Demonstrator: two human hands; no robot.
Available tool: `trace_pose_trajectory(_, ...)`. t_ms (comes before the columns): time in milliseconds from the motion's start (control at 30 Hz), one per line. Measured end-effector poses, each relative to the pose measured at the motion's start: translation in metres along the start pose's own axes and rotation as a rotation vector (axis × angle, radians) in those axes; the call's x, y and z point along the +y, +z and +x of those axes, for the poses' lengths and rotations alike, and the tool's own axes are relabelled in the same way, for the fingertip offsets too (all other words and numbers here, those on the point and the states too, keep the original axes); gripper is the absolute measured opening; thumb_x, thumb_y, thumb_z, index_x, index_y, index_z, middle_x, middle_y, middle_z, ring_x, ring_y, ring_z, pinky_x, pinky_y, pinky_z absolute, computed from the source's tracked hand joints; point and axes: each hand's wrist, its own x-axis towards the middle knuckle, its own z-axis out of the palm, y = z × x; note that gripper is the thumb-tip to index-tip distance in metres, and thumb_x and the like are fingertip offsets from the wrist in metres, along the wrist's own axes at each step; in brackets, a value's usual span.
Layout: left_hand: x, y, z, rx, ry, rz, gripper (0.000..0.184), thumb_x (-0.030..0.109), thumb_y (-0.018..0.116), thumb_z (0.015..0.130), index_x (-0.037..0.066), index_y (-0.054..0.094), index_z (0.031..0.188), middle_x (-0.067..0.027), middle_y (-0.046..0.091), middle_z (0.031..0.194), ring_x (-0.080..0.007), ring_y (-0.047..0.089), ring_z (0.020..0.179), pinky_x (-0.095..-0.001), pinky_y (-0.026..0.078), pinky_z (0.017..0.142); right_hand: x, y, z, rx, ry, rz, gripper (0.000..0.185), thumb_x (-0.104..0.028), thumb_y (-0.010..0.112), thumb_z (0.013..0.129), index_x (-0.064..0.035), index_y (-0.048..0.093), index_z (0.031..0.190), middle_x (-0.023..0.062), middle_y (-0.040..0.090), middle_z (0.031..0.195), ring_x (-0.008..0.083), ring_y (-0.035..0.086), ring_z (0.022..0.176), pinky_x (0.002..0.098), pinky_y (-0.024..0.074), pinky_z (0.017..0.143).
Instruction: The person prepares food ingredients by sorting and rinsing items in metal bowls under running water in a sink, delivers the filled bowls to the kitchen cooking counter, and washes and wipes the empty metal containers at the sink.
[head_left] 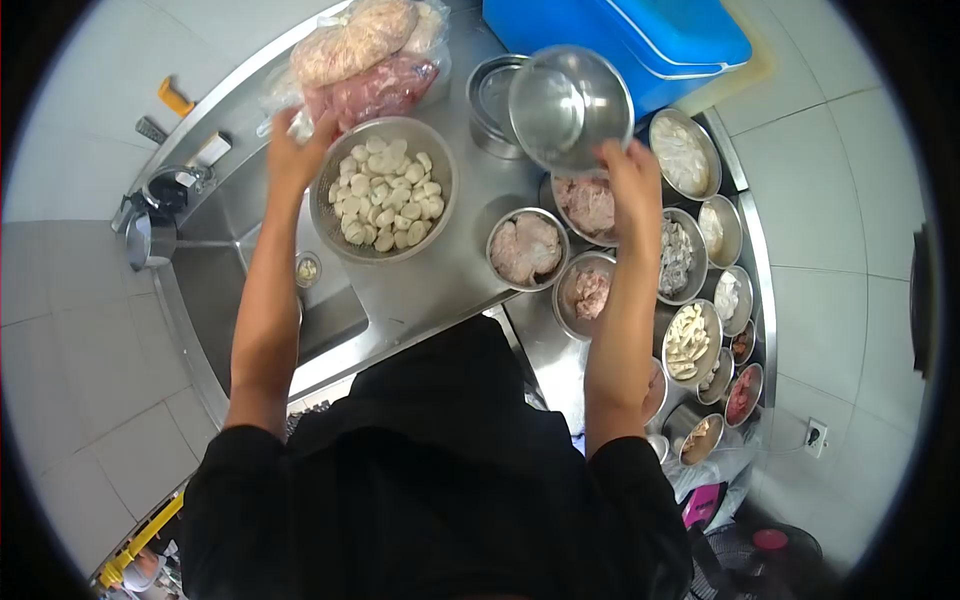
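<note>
My right hand [628,170] grips the rim of a round metal bowl [570,110], which is tilted with its shiny inside showing and nothing in it. Below that bowl and my wrist, a metal bowl of raw meat [585,205] is partly covered. At the upper left, my left hand [298,150] has its thumb and fingers on the loose end of a clear plastic bag [375,92] holding pink raw meat. A second bag of pale minced meat [355,40] lies against it. Close to my left hand stands a colander [449,190] full of round white slices.
Metal bowls of meat [525,250], pale strips [690,340] and grey pieces [676,255] crowd the right counter. A metal pot [492,130] stands beside a blue cooler [650,45]. The sink [215,290] with its faucet [180,180] lies left.
</note>
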Motion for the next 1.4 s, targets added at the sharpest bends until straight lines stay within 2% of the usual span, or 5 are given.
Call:
trace_pose_trajectory(133, -0.052, -0.014, -0.102, -0.532, -0.789, -0.485, 0.069, 0.034, 0.065, 0.08, -0.005, 0.035, 0.127, -0.0226, 0.053, 0.115, -0.0312, 0.06, 0.092, -0.0411, 0.055, 0.066, 0.044, 0.0, -0.099, -0.043, 0.197, -0.124, 0.019, -0.012, 0.054, 0.08, 0.0044, 0.06, 0.087, 0.0068, 0.057, 0.06, 0.0138, 0.055, 0.042, 0.0256, 0.0473, 0.041)
trace_pose_trajectory(500, -0.071, -0.046, -0.131, -0.631, -0.601, -1.249, 0.061, -0.009, 0.041, 0.073, -0.004, 0.027, 0.132, -0.022, 0.042, 0.127, -0.0363, 0.054, 0.106, -0.0504, 0.054, 0.078, 0.198, 0.144, -0.239, -0.074, 0.333, -0.304, 0.027, -0.019, 0.064, 0.078, 0.0039, 0.05, 0.076, 0.0101, 0.051, 0.054, 0.023, 0.06, 0.048, 0.0323, 0.0484, 0.042)
trace_pose_trajectory(700, -0.092, -0.075, -0.157, -0.566, -0.549, -1.357, 0.068, -0.01, 0.04, 0.07, 0.001, 0.023, 0.135, -0.0195, 0.042, 0.127, -0.0355, 0.053, 0.106, -0.0492, 0.054, 0.076, 0.077, 0.189, -0.227, -0.02, -0.797, -0.494, 0.085, -0.026, 0.081, 0.061, 0.0011, 0.037, 0.128, 0.024, 0.043, 0.127, 0.0376, 0.045, 0.115, 0.0414, 0.039, 0.095)
trace_pose_trajectory(967, -0.082, -0.084, -0.194, -0.337, -0.498, -1.416, 0.07, -0.011, 0.039, 0.066, 0.005, 0.025, 0.133, -0.0176, 0.047, 0.117, -0.0311, 0.06, 0.093, -0.0415, 0.057, 0.06, 0.065, 0.269, -0.17, -0.414, -0.892, -0.935, 0.118, -0.035, 0.084, 0.045, -0.0172, 0.021, 0.143, 0.029, 0.011, 0.144, 0.0529, 0.019, 0.127, 0.0567, 0.0281, 0.099)
trace_pose_trajectory(1400, -0.1, -0.07, -0.231, -0.216, -0.598, -1.379, 0.065, -0.01, 0.042, 0.068, 0.006, 0.027, 0.13, -0.0175, 0.05, 0.117, -0.0304, 0.062, 0.09, -0.0413, 0.059, 0.062, 0.095, 0.292, -0.137, -0.454, -0.858, -0.669, 0.041, -0.01, 0.074, 0.056, -0.0176, 0.059, 0.093, 0.0146, 0.049, 0.097, 0.0363, 0.056, 0.09, 0.0432, 0.0474, 0.077)
